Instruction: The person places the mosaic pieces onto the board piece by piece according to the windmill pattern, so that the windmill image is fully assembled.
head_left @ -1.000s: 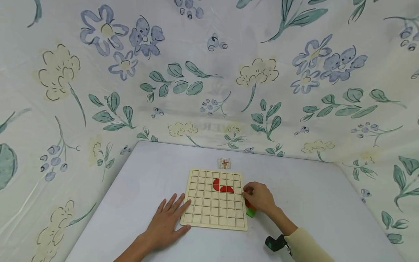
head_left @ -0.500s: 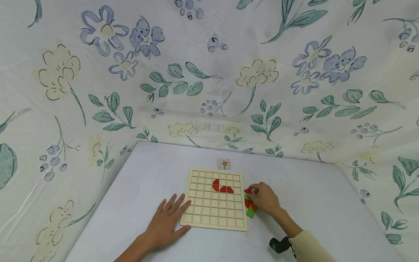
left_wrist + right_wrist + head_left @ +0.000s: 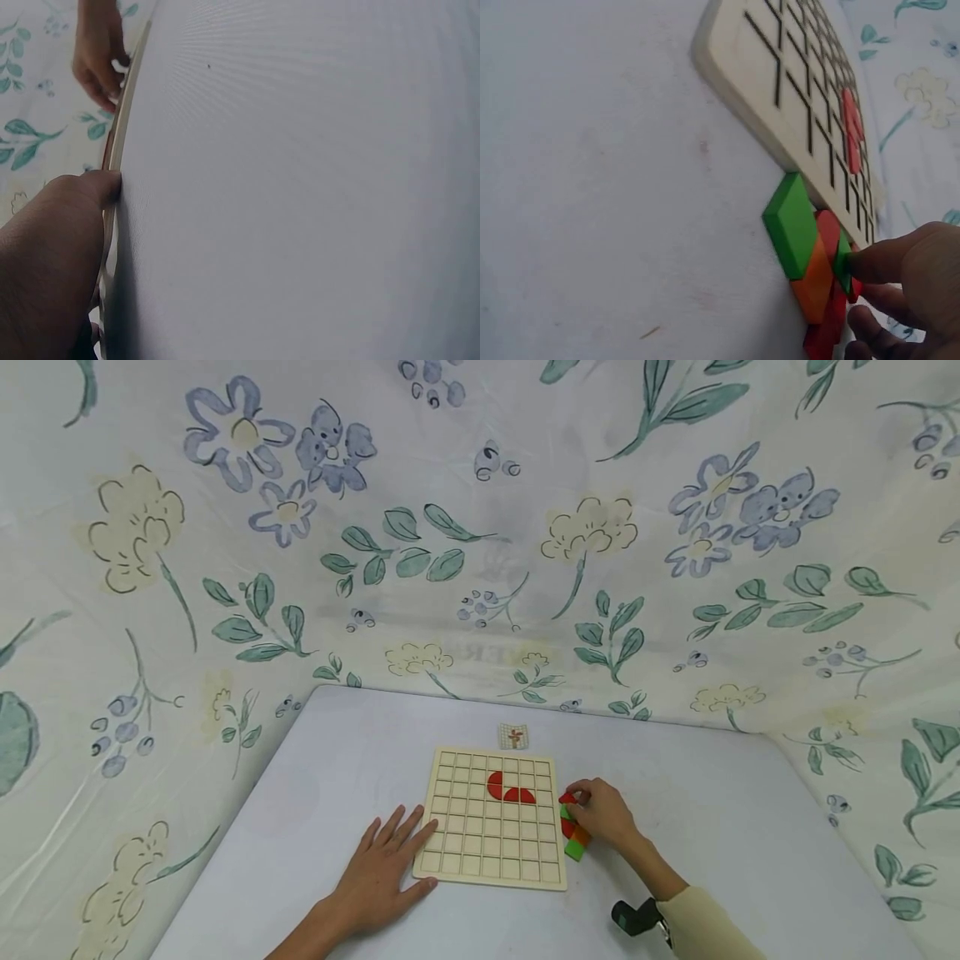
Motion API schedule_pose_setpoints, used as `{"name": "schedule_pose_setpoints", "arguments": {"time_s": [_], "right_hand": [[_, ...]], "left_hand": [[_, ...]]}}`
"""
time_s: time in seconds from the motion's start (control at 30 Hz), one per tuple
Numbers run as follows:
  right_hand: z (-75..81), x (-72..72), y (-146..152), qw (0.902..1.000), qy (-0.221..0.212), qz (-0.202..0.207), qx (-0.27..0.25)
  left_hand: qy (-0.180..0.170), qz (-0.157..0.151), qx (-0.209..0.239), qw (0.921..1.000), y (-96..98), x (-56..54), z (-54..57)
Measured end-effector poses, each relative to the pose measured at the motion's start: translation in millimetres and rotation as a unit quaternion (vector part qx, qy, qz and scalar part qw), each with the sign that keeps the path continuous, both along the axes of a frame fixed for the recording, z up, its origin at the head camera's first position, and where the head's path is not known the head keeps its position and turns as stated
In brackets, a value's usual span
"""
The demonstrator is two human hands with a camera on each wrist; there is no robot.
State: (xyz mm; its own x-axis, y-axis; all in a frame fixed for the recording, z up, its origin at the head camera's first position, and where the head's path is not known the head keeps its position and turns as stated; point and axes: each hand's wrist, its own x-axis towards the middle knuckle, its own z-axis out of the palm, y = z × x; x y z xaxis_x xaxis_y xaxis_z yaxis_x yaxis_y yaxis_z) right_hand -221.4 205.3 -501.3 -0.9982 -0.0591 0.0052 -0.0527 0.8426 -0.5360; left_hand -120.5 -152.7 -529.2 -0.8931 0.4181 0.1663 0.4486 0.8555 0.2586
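Note:
My left hand (image 3: 378, 872) lies with spread fingers at the left edge of a pale wooden grid board (image 3: 465, 839), fingertips over its rim. The left wrist view shows the thumb (image 3: 101, 187) against the board's side. Three red quarter-circle pieces (image 3: 495, 785) sit in the board's upper cells. Beside the board's right edge, my right hand (image 3: 606, 814) has its thumb and index finger about a small red piece (image 3: 566, 797). Its thumb touches a green piece (image 3: 842, 259) in the right wrist view. The other fingers are curled, partly hiding the pieces beneath.
Near the right hand lie a green block (image 3: 791, 225), an orange block (image 3: 815, 283) and more red pieces (image 3: 825, 330). A small patterned card (image 3: 513, 736) lies behind the board. A black device (image 3: 633, 917) sits at the right wrist. Flowered cloth (image 3: 480, 568) hangs behind the white table.
My right hand has shifted slightly right from the board's edge to the loose pieces, with thumb and index finger now at a red one. My left hand and the board stay put.

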Motion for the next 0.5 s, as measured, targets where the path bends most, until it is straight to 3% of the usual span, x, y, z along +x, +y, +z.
{"name": "schedule_pose_setpoints", "arguments": {"time_s": [0.2,0.5], "right_hand": [[0.0,0.3,0.6,0.9983,-0.013,-0.004,-0.056],[4.2,1.7,0.5,0.9959,0.034,-0.006,-0.083]], "left_hand": [[-0.001,0.0,0.003,1.0,0.2,1.1,0.7],[0.002,-0.005,0.011,0.9999,0.4,0.9,2.1]]}}
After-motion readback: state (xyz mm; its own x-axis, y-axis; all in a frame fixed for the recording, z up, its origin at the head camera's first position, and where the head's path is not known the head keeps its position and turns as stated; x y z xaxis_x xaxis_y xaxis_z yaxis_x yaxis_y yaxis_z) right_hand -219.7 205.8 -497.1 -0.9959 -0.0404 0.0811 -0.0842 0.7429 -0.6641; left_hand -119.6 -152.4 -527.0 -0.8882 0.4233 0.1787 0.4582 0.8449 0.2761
